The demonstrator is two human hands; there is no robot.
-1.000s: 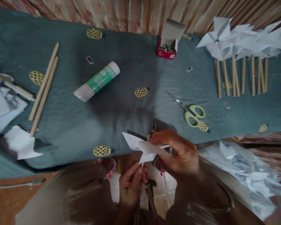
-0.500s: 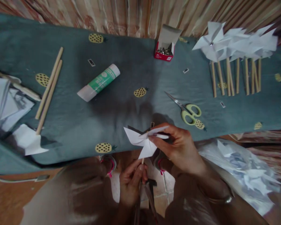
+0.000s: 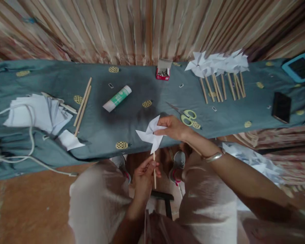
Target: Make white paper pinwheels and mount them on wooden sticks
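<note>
A white paper pinwheel point(image 3: 154, 134) on a thin wooden stick point(image 3: 155, 174) is held upright over the table's front edge. My left hand point(image 3: 144, 174) is closed round the stick below the paper blades. At the pinwheel's right side, the fingers of my right hand point(image 3: 171, 127) pinch the paper near its centre; whether a pin is under the fingertips cannot be seen. Scissors point(image 3: 186, 116) with light green handles lie just beyond my right hand. Farther back stands an open red box point(image 3: 163, 74) holding small metal pins.
Finished pinwheels point(image 3: 218, 67) lie in a row at the back right. A glue stick point(image 3: 117, 98), loose wooden sticks point(image 3: 83, 105) and a stack of paper point(image 3: 38, 113) lie to the left. A white cable point(image 3: 32, 142) crosses the left end. A dark phone point(image 3: 281, 107) and a blue-framed device point(image 3: 301, 67) are far right.
The view has pulled back and shows more of the table. My right hand has shifted on the blades, and the pinwheel now faces up more openly. My left hand keeps the stick.
</note>
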